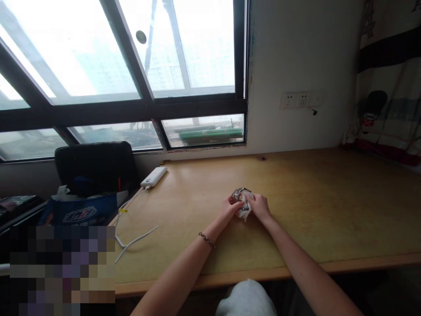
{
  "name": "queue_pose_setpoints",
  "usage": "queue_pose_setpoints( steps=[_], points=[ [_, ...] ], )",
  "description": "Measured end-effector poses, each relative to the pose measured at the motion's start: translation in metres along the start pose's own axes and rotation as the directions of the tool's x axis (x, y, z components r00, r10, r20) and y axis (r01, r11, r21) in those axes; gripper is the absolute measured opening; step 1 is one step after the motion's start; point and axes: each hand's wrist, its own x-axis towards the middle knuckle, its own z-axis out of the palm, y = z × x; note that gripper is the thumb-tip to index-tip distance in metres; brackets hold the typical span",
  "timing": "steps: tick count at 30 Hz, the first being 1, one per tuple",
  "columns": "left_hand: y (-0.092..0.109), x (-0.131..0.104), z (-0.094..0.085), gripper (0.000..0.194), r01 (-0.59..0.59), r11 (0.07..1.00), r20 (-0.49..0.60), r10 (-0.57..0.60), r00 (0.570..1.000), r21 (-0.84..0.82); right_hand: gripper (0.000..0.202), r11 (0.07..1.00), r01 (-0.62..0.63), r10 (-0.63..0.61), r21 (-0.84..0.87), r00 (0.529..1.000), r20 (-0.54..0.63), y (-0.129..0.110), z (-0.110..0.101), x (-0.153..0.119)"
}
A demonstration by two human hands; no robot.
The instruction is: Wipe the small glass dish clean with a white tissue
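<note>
A small crumpled wrapper (242, 196), shiny silver with white and a bit of red, rests on the wooden desk (296, 210) in front of me. My left hand (228, 208) grips its left side with the fingers curled in. My right hand (258, 206) pinches its right side from above. Both hands meet over the wrapper at the desk's middle. A beaded bracelet (206, 239) circles my left wrist.
A white power bank (154, 176) lies at the desk's back left, its white cable (133, 224) trailing toward the front edge. A black chair (95, 166) and a blue bag (79, 210) stand left of the desk. Wall sockets (301, 99) sit above the desk.
</note>
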Motion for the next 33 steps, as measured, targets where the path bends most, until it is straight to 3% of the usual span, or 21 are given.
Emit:
queue_pose_setpoints(
  steps=[4, 8, 10, 12, 15, 17, 19, 24, 29, 33],
  points=[
    [0.003, -0.001, -0.004, 0.032, 0.031, 0.999, 0.025, -0.032, 0.999, 0.038, 0.044, 0.995, 0.093, -0.092, 0.027, 0.995, -0.026, -0.007, -0.006, -0.003],
    [0.002, -0.001, -0.004, 0.032, 0.069, 0.998, 0.007, -0.070, 0.998, 0.012, 0.048, 0.982, 0.185, -0.181, 0.047, 0.980, -0.077, -0.011, -0.012, -0.004],
    [0.002, -0.001, -0.003, 0.034, 0.080, 0.997, -0.002, -0.080, 0.997, 0.004, 0.049, 0.982, 0.166, -0.156, 0.091, 0.982, -0.106, -0.011, -0.013, -0.003],
    [0.001, -0.001, -0.002, 0.037, 0.079, 0.997, -0.008, -0.079, 0.997, -0.008, 0.052, 0.983, 0.066, -0.048, 0.169, 0.993, -0.112, -0.009, -0.012, -0.001],
    [0.000, 0.000, -0.002, 0.041, 0.059, 0.998, -0.017, -0.059, 0.998, -0.033, 0.061, 0.923, -0.159, 0.173, 0.350, 0.985, -0.009, -0.005, -0.008, 0.003],
    [-0.002, 0.001, -0.003, 0.042, 0.051, 0.998, -0.024, -0.052, 0.998, -0.043, 0.066, 0.837, -0.257, 0.238, 0.483, 0.966, 0.102, -0.003, -0.005, 0.005],
    [-0.003, 0.003, -0.004, 0.041, 0.052, 0.998, -0.027, -0.053, 0.998, -0.048, 0.064, 0.785, -0.275, 0.222, 0.556, 0.962, 0.162, -0.001, -0.003, 0.007],
    [-0.003, 0.002, -0.004, 0.042, 0.025, 0.999, -0.028, -0.025, 0.999, -0.020, 0.038, 0.846, -0.203, 0.125, 0.493, 0.974, 0.186, 0.001, 0.000, 0.007],
    [0.000, -0.003, 0.000, 0.040, -0.070, 0.997, -0.013, 0.070, 0.997, 0.022, 0.020, 0.802, -0.284, 0.114, 0.526, 0.936, 0.332, 0.001, 0.003, 0.005],
    [0.004, -0.005, 0.001, 0.037, -0.114, 0.993, 0.024, 0.114, 0.993, -0.006, 0.022, 0.797, -0.306, 0.092, 0.520, 0.913, 0.396, -0.003, 0.002, 0.000]
  ],
)
